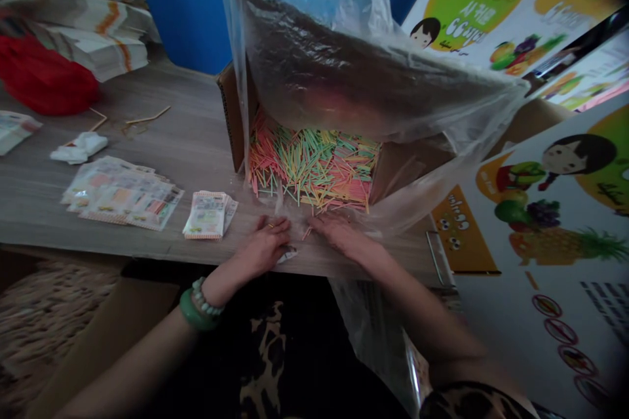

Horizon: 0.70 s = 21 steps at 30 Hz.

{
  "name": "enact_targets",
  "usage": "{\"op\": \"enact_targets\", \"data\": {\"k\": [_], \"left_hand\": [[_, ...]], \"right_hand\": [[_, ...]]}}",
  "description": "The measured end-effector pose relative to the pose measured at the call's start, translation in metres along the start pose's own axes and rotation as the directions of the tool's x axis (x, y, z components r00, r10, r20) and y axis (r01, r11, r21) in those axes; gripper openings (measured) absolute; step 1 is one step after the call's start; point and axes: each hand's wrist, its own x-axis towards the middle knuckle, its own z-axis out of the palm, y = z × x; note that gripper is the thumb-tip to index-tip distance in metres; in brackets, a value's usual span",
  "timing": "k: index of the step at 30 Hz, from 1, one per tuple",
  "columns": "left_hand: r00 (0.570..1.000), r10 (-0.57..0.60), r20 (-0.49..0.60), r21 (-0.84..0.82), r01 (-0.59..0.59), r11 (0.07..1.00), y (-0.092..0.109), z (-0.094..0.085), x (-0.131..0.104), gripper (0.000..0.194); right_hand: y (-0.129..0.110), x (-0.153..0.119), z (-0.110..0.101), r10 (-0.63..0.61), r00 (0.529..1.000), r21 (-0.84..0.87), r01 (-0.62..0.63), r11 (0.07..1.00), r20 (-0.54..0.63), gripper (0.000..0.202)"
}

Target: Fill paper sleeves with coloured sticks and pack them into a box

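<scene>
Thin pink, green and yellow candy sticks (319,166) lie in a heap in a plastic-lined cardboard box. Just in front of the box, my left hand (265,245) rests low over the table with its fingers bent. A small printed packet (287,256) shows under its fingertips, mostly hidden by the hand. Close by on the right, my right hand (341,234) lies at the front edge of the heap, its fingers together. A few pink sticks (307,233) poke out at its fingertips. Left of my left hand is a small stack of printed packets (205,214).
More flat packets (122,193) are fanned out farther left, with a crumpled white tissue (79,147) behind them. A red bag (44,75) and stacked bundles (93,19) fill the back left. Clear plastic lining (344,65) rises over the box; printed cartons (550,222) stand right.
</scene>
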Motion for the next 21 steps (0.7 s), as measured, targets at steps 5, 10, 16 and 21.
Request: {"op": "enact_targets", "data": {"k": [5, 10, 16, 21], "left_hand": [[1.000, -0.014, -0.028, -0.071, 0.012, 0.997, -0.007, 0.003, -0.003, 0.011], [1.000, -0.007, -0.020, -0.076, 0.006, 0.997, -0.010, 0.004, -0.003, 0.010], [1.000, -0.007, -0.012, -0.104, 0.005, 0.995, -0.016, 0.006, -0.002, 0.010], [0.999, 0.014, -0.029, -0.128, -0.018, 0.992, -0.023, 0.012, -0.002, 0.010]], "right_hand": [[0.013, -0.009, 0.005, 0.018, 1.000, -0.013, -0.018, 1.000, 0.015, 0.036], [0.010, -0.002, 0.016, 0.174, 0.984, -0.019, -0.175, 0.984, -0.030, 0.026], [0.018, 0.012, 0.012, 0.279, 0.960, -0.006, -0.279, 0.960, -0.013, 0.014], [0.036, 0.019, -0.011, 0.366, 0.930, 0.209, -0.350, 0.913, -0.044, 0.025]]}}
